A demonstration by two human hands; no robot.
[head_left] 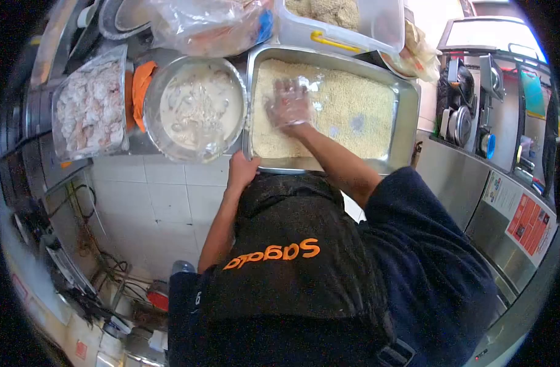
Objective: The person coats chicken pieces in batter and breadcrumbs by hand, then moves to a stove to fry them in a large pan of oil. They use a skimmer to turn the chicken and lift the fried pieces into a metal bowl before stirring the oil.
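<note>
My right hand (290, 104), in a clear plastic glove, lies with fingers stretched out on pale breadcrumb-like crumbs (347, 92). These crumbs cover the floor of a rectangular metal tray (407, 116), with bare metal showing through in small spots. At the tray's near left corner, my bare left hand (243, 170) grips the rim. Left of the tray stands a round bowl (153, 137) of milky white batter (200, 101) with lumps in it. Clear, crumpled plastic (210, 142) hangs at the bowl's near side.
Flour-coated pieces (90, 104) fill a clear container at the left, beside an orange cloth (143, 92). Behind the tray are a plastic bin (378, 27) with a yellow handle and a plastic bag (213, 27). Shelves with pans (460, 125) stand at right.
</note>
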